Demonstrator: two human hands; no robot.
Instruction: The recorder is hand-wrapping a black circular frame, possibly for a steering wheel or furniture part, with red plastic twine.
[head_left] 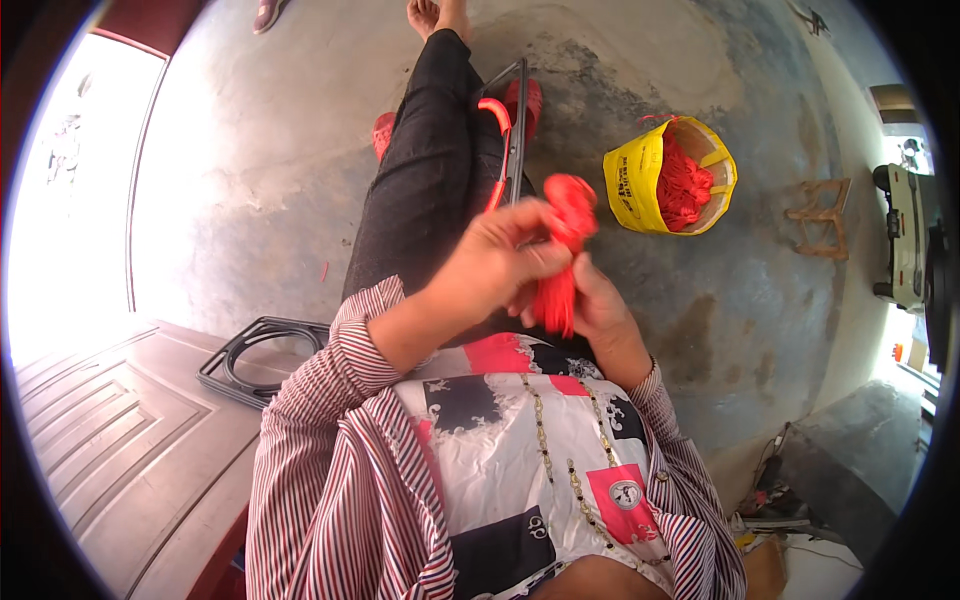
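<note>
A bundle of bright red cord (560, 300), like a tassel with a rounded, knotted top, is held upright in front of my lap. My left hand (500, 260) pinches it just below the top, thumb and fingers closed on the strands. Against the hanging strands, my right hand (600, 305) closes from the right side; some of its fingertips are hidden behind the bundle. The top of the bundle is blurred by motion. Beyond my hands, a dark metal frame (516, 150) rests by my leg, with a red strip (494, 108) curving along it.
A yellow bucket (632, 190) holding red cord bundles (684, 185) stands on the floor at the right. Farther right is a small wooden stool (822, 218). Red shoes (383, 133) are by my outstretched leg. A black frame with a ring (240, 375) lies on a panelled surface (130, 410) at left.
</note>
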